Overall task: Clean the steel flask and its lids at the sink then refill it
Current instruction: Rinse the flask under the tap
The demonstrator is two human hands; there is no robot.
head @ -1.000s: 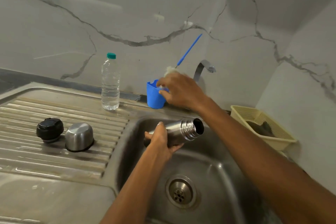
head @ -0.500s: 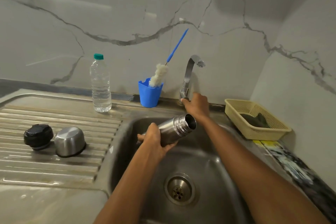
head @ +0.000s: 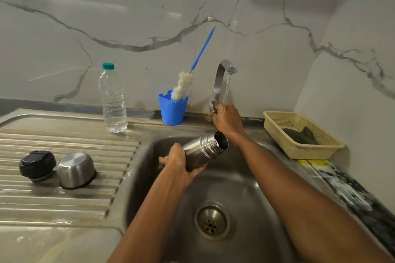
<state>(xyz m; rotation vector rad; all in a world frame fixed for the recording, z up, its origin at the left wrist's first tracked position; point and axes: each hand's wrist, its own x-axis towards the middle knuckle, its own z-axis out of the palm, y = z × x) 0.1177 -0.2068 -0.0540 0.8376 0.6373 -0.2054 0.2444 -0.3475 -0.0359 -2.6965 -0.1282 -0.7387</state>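
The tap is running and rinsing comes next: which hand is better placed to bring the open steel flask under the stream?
Left. The left hand grips the open cylindrical steel flask over the sink basin, mouth tilted toward the curved chrome tap; the right hand is at the tap's base lever.

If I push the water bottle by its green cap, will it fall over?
Probably it would tip: the water bottle is tall and narrow. It looks nearly full, so likely heavy and steadier. Its thin clear plastic would probably dent when squeezed.
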